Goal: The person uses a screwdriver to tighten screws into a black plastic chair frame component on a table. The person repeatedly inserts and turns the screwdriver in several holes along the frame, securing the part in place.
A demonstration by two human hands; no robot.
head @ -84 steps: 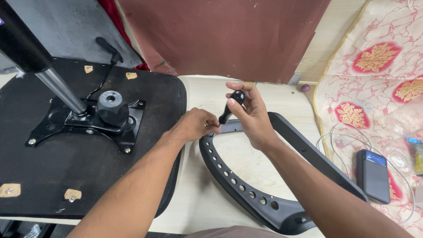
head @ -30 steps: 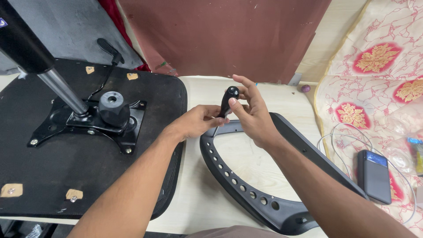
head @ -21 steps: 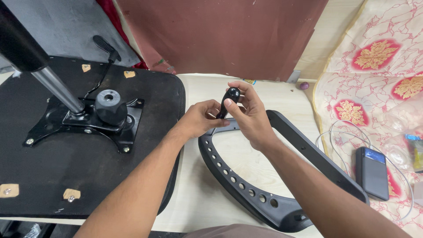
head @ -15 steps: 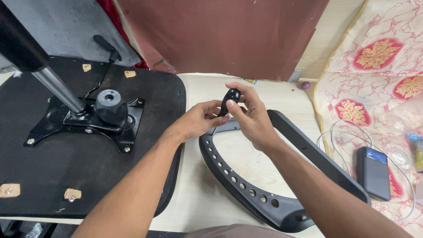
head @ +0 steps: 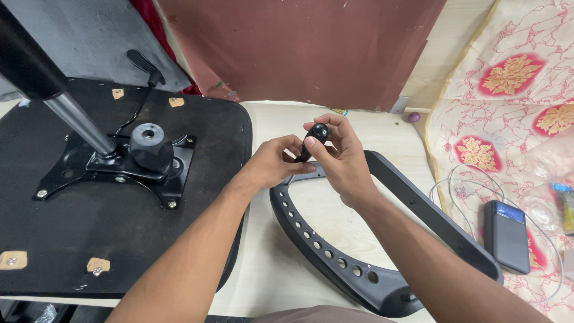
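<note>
Both hands have shifted slightly, keeping hold of the small black knob (head: 315, 139).
Left hand (head: 272, 164) and right hand (head: 341, 157) pinch it above the unattached black armrest (head: 335, 263).

Your right hand (head: 341, 158) pinches a small black knob (head: 315, 136) above the black armrest frame (head: 335, 263); your left hand (head: 276, 164) touches its lower end, just right of the upturned seat base (head: 119, 239).

Two hands – left (head: 272, 164), right (head: 341, 158) – one knob (head: 317, 134), one armrest (head: 335, 263), one seat (head: 89, 239), one lever (head: 143, 63), one phone (head: 507, 236), one cable (head: 460, 179).
</note>
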